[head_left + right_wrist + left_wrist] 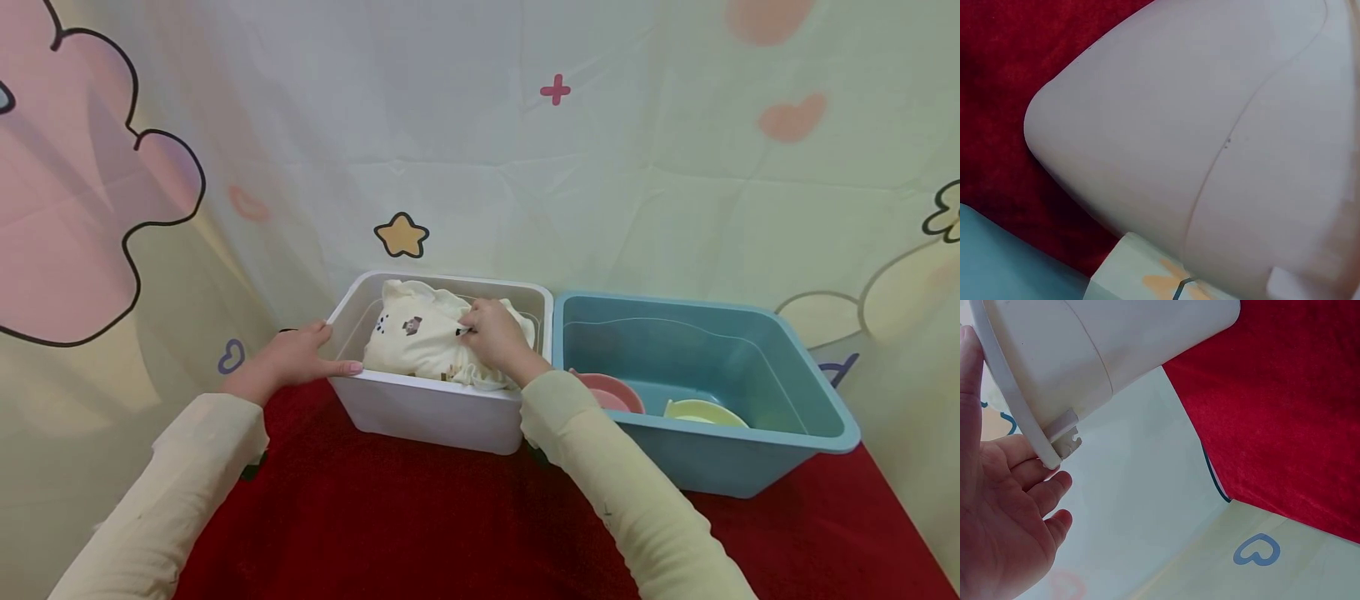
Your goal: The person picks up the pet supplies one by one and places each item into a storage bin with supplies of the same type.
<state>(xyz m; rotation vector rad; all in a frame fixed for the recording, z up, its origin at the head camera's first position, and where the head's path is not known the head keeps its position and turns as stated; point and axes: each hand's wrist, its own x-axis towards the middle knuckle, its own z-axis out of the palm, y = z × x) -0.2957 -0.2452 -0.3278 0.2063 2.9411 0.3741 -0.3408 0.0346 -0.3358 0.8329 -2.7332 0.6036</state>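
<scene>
A white plastic bin (431,410) stands on the red cloth, holding a puffy cream cloth (420,337) with a ruffled edge and small printed figures, one like a bear. My left hand (296,354) grips the bin's front left corner, thumb along the front rim. In the left wrist view, the fingers of that hand (1016,500) curl by the rim (1016,406). Inside the bin, my right hand (495,333) pinches the cream cloth on its right side, a small dark patch showing by the fingertips. The right wrist view shows the bin's outer wall (1147,125), with the hand out of sight.
Right beside the white bin is a blue bin (720,458), with a pink dish-like piece (611,392) and a pale yellow one (701,411) inside. A red velvet cloth (390,517) covers the table. Behind hangs a printed curtain (480,167).
</scene>
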